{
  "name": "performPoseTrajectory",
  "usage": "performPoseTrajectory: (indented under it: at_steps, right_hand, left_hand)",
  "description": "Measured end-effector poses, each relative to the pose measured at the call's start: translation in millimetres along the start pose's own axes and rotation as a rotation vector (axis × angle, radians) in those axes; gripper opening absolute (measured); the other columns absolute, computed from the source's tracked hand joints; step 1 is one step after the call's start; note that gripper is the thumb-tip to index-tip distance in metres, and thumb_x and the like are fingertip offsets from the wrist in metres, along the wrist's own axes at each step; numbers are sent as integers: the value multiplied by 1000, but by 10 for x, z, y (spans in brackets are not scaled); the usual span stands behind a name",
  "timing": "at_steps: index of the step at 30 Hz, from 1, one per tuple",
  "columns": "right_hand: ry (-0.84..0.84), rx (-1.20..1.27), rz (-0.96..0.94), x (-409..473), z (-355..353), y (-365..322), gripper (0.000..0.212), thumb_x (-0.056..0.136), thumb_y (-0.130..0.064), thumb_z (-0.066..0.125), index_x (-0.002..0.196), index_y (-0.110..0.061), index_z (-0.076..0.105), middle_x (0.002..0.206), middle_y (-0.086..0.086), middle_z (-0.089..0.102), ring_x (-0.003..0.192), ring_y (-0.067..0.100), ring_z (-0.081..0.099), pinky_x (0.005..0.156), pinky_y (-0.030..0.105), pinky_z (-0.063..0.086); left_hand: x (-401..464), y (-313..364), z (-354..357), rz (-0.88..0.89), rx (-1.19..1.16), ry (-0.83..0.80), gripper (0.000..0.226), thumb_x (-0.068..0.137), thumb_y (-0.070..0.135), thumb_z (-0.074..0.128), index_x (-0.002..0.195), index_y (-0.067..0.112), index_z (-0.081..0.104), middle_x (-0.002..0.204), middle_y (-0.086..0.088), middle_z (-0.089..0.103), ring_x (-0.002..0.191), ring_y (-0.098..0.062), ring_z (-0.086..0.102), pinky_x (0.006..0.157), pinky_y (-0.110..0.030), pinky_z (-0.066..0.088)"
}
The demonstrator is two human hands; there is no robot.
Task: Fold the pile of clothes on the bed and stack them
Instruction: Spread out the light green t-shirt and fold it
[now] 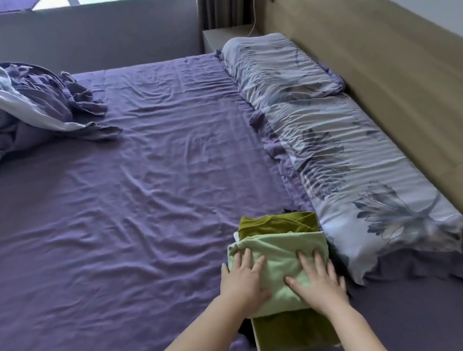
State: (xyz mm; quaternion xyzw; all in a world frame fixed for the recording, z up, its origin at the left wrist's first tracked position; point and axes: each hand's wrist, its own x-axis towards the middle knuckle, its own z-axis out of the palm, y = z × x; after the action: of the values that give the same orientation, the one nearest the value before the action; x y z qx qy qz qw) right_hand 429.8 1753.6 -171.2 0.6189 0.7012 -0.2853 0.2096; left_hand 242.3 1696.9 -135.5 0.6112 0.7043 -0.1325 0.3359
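Left hand [242,276] and right hand [318,280] press flat on light green cloth [277,254] topping olive garment [278,223]; stack near bed's [143,197] pillow-side edge; pillows [346,154] beside.

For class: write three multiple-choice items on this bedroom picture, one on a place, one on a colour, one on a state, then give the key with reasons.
1. Where is the folded stack? A on the bed beside the near pillow; B on the floor; C on the nightstand.
2. What colour is the top garment? A red; B light green; C white.
3. How do the hands lie? A fists; B flat on the garment; C raised.

Key: A, it sits on the purple sheet by the pillow; B, pale green over olive; B, left hand and right hand press with straight fingers.
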Motion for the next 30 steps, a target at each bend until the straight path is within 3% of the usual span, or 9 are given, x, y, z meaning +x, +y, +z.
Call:
performPoseTrajectory:
  at_steps: [3, 5, 9, 16, 20, 30]
  right_hand:
    - [63, -68, 44, -148, -19, -115, 75, 87, -72, 27, 149, -41, -2, 160, 1, -9, 146, 29, -6, 114, 53, 3]
    - [137, -89, 34, -293, 23, -239, 65, 95, -59, 26, 150, -32, 8, 160, 3, 4, 147, 25, 1, 116, 49, 7]
    - [217, -56, -86, -664, 68, -492, 45, 99, -37, 32, 143, -26, 31, 149, -6, 31, 141, 14, 21, 114, 37, 19]
    - [296, -64, -356, -1590, 64, -1145, 45, 97, -41, 38, 141, -31, 34, 142, -14, 42, 134, 7, 34, 109, 30, 22]
    - [329, -122, -546, -2235, 210, -1551, 46, 97, -42, 39, 141, -29, 36, 137, -11, 49, 130, 9, 41, 108, 29, 25]
    - [323, -289, -820, -3914, 1175, -2225, 39, 94, -46, 39, 130, -32, 47, 130, -12, 55, 125, 10, 46, 101, 25, 30]
  left_hand:
    - [-150, 4, -50, 11, 42, 22, 67, 91, 34, 52, 149, 26, 19, 158, -5, 13, 145, -27, 11, 116, -50, 17]
    - [-304, -47, -92, 16, 54, 72, 54, 89, 22, 49, 141, 22, 32, 144, -4, 35, 135, -26, 32, 111, -46, 26]
    - [-738, -221, -207, -27, 20, 125, 46, 89, 18, 43, 135, 20, 39, 127, -5, 56, 120, -27, 50, 103, -40, 30]
    - [-1932, -625, -268, -132, -31, 244, 35, 93, 32, 40, 124, 20, 49, 127, -6, 58, 118, -30, 52, 91, -36, 39]
    - [-2738, -933, -146, -230, -91, 278, 37, 93, 41, 41, 124, 23, 52, 126, -5, 59, 116, -28, 55, 89, -34, 43]
    - [-4775, -1676, 916, -442, -180, 450, 43, 90, 51, 43, 120, 23, 59, 124, -2, 62, 116, -25, 57, 89, -30, 44]
